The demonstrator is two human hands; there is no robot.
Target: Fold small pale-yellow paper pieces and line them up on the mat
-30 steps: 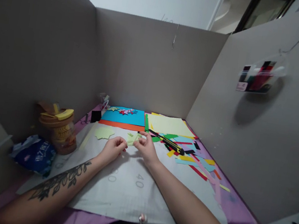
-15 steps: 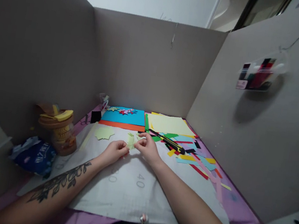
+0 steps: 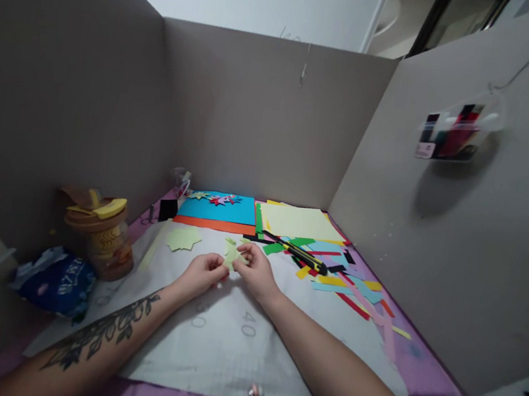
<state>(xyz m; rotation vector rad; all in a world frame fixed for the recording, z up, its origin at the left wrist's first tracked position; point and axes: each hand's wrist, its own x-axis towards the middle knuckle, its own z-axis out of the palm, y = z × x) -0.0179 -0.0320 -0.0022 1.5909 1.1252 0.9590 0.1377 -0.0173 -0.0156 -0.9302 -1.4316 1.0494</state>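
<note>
A small pale green piece of folded paper (image 3: 231,253) is between my hands, above the white sheet; its exact shape is partly covered by fingers. My left hand (image 3: 205,273) pinches its left lower edge with thumb and fingertips. Closed on its right side is my right hand (image 3: 259,273), fingers bent over the paper. A flat, jagged-edged pale green paper piece (image 3: 183,237) lies up and left of my hands. To the right rests a black and yellow utility knife (image 3: 303,256) among coloured paper strips (image 3: 332,279).
At the back, small paper stars (image 3: 221,200) lie on blue sheets (image 3: 241,213), beside a stack of cream paper (image 3: 295,222). On the left stand a brown jar with yellow lid (image 3: 109,243) and a blue packet (image 3: 58,282). Grey panels (image 3: 268,117) enclose the table. A clear pouch (image 3: 453,131) hangs right.
The fingers of my right hand have curled down over the pale green paper, and the paper's angle has shifted slightly. The camera view has tilted a little.
</note>
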